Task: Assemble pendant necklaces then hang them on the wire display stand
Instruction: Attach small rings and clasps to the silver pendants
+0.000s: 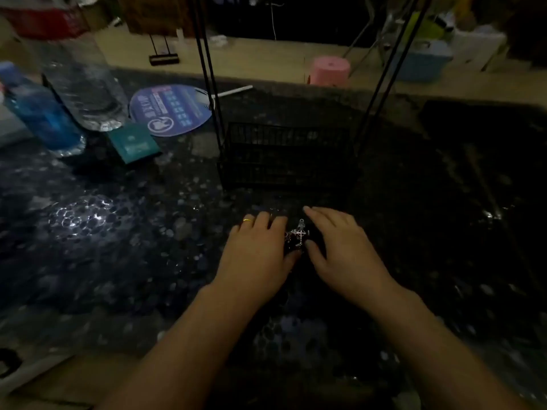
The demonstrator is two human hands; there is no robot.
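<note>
A small heap of silver pendants [299, 236], one a cross, lies on the dark speckled table [118, 247] between my two hands. My left hand [256, 255], a gold ring on one finger, rests palm down just left of the heap, its thumb tip touching the heap's near edge. My right hand [340, 247] rests palm down just right of it, fingers straight, thumb beside the pendants. Neither hand grips anything. The black wire display stand [284, 155] stands right behind the hands, its thin uprights rising out of view. No cord or chain is discernible in the dim light.
At the left stand a clear plastic bottle [85, 84] and a blue bottle [41, 113]. A teal packet [133, 145] and a round blue hand fan [171, 109] lie behind them. A pink stool [330, 71] and a blue bin [420, 59] sit on the floor beyond the table.
</note>
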